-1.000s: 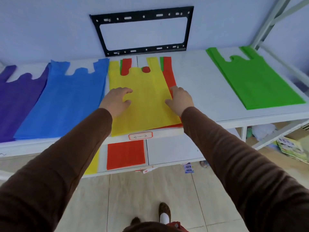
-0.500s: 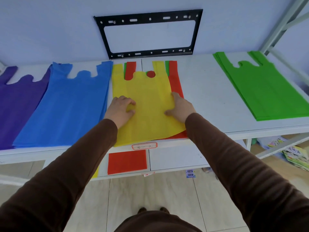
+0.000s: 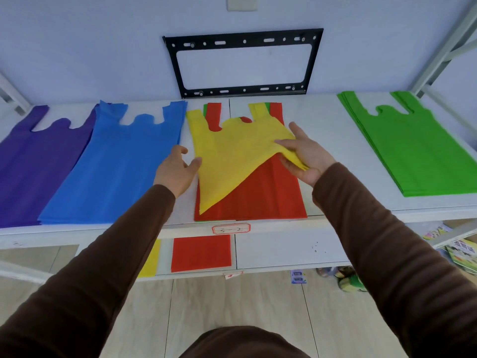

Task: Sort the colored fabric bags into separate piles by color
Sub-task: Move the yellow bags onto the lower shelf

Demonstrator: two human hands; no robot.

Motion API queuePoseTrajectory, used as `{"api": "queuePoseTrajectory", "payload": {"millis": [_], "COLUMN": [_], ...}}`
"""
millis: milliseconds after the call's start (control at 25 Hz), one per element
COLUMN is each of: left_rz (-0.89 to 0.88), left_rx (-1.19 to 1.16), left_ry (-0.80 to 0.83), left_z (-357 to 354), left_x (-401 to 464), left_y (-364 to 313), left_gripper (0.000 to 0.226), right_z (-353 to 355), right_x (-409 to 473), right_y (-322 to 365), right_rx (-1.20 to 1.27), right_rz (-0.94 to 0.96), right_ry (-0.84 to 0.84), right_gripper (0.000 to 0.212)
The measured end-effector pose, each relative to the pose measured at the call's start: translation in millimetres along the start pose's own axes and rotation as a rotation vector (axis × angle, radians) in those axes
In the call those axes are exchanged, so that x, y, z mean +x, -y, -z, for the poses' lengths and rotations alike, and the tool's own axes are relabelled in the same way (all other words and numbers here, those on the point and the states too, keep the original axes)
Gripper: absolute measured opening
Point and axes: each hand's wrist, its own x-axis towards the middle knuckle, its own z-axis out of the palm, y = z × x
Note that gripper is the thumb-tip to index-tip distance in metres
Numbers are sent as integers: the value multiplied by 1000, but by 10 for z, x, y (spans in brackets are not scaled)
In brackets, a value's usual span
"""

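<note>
Yellow bag (image 3: 232,161) edge in right hand (image 3: 307,156) (lifted)

The purple bags (image 3: 33,161) run off the left edge; the yellow bag (image 3: 232,156) covers most of the red bag (image 3: 258,197) beneath.

You see the yellow bag (image 3: 232,156) lifted at its right corner off the red bag (image 3: 260,197), between flat blue (image 3: 116,166), purple (image 3: 33,161) and green (image 3: 413,148) piles.
</note>
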Motion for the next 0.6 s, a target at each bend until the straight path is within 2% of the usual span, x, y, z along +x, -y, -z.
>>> {"api": "queuePoseTrajectory", "payload": {"millis": [120, 200, 280, 320, 400, 480, 600], "left_rz": [197, 224, 224, 218, 185, 155, 83], "left_rx": [-332, -483, -684, -783, -871, -803, -597], "left_ry": [245, 372, 419, 421, 412, 419, 405], "left_z": [3, -76, -177, -230, -319, -396, -453], "left_x": [-168, -254, -250, -214, -114, -6, 67], "left_y": [-184, -310, -380, -381, -369, -339, -309], "left_gripper": [56, 54, 53, 55, 65, 74, 73], "right_z": [179, 313, 466, 545, 701, 844, 917], "right_x": [-53, -119, -212, -277, -412, -489, -515], "right_y": [65, 54, 25, 8, -62, -221, -434], "right_rx": [290, 401, 421, 351, -61, -436, -585], "right_rz": [-52, -90, -126, -131, -108, -67, -25], "right_ry": [-26, -44, -53, -49, -32, 4, 1], "right_gripper": [78, 78, 75, 72, 65, 66, 58]}}
